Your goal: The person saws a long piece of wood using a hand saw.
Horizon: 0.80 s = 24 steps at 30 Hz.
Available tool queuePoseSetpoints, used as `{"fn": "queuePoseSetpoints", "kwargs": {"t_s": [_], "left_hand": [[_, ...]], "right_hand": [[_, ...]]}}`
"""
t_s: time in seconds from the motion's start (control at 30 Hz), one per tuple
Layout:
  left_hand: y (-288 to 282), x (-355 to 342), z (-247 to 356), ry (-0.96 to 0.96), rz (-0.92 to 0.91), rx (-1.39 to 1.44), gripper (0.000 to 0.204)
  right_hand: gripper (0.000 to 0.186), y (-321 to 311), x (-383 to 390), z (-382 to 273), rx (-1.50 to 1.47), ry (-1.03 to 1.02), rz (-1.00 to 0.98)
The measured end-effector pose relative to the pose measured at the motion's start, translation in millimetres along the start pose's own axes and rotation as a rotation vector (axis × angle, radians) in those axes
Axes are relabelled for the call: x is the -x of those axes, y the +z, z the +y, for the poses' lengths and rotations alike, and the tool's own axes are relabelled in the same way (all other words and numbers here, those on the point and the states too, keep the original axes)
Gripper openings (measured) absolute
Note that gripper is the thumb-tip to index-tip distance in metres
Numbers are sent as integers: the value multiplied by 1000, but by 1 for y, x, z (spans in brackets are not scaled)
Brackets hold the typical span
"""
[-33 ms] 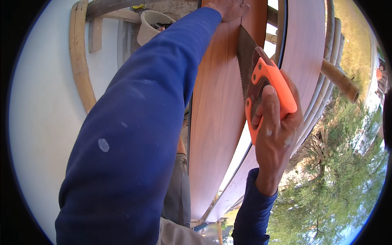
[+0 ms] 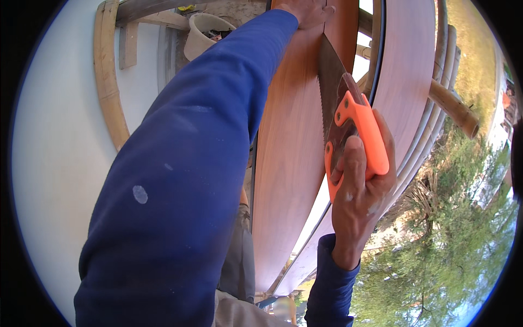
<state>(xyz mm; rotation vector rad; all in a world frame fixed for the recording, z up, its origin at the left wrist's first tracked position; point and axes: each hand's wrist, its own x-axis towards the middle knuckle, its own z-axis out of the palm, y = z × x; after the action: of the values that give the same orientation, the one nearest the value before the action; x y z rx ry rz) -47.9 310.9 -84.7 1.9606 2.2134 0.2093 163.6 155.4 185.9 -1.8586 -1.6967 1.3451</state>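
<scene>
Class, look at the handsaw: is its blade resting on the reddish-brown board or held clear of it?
On it. The handsaw, gripped by the right hand, has its toothed edge against the reddish-brown board; the left hand presses the board.

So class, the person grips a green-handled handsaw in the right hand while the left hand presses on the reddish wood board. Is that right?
Not quite. The handsaw has an orange handle, not green, as the head view shows. The rest holds: the right hand grips it while the left hand presses on the reddish wood board.

outdoor worksite | trees point(image 2: 436, 261), timber frame point(image 2: 109, 82) (curved), wood panel point(image 2: 289, 163)
</scene>
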Motion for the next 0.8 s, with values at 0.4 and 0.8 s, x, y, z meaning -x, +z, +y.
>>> {"fn": "queuePoseSetpoints", "kwargs": {"t_s": [0.4, 0.8], "left_hand": [[-16, 5, 3, 5, -116, -93, 71], [0, 3, 2, 39, -15, -110, 76]], "right_hand": [[69, -23, 129, 29, -29, 68, 222], [44, 48, -41, 87, -116, -128, 66]]}}
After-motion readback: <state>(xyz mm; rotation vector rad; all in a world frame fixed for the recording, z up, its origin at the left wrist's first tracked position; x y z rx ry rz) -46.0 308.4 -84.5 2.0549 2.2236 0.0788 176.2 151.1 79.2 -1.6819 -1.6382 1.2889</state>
